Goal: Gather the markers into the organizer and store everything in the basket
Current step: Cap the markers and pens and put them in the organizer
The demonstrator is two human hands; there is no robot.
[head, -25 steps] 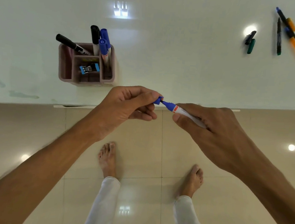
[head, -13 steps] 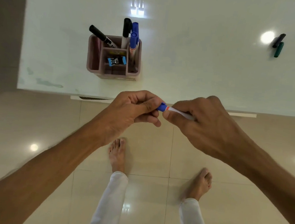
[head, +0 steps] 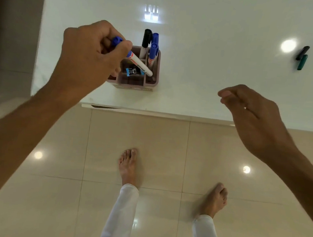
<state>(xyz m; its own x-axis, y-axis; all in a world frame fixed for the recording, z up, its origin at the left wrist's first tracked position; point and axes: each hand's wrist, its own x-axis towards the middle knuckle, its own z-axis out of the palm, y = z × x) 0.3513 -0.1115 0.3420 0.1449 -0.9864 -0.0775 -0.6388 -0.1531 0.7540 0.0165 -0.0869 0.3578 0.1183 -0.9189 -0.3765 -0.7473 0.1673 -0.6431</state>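
The left hand [head: 89,55] is gripping a blue-capped white marker [head: 137,63] over the pink plastic organizer [head: 151,83]; next, lowering it into a compartment. The right hand [head: 250,115] is hanging relaxed, holding nothing.

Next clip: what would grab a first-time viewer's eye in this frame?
The left hand stands out first, its grip closed on a blue-capped white marker slanted down over the pink plastic compartment organizer on the white table. A black-capped marker and a blue-capped marker stand upright in the organizer. The right hand hovers empty at the table's near edge, with two loose caps, black and green, lying far right.
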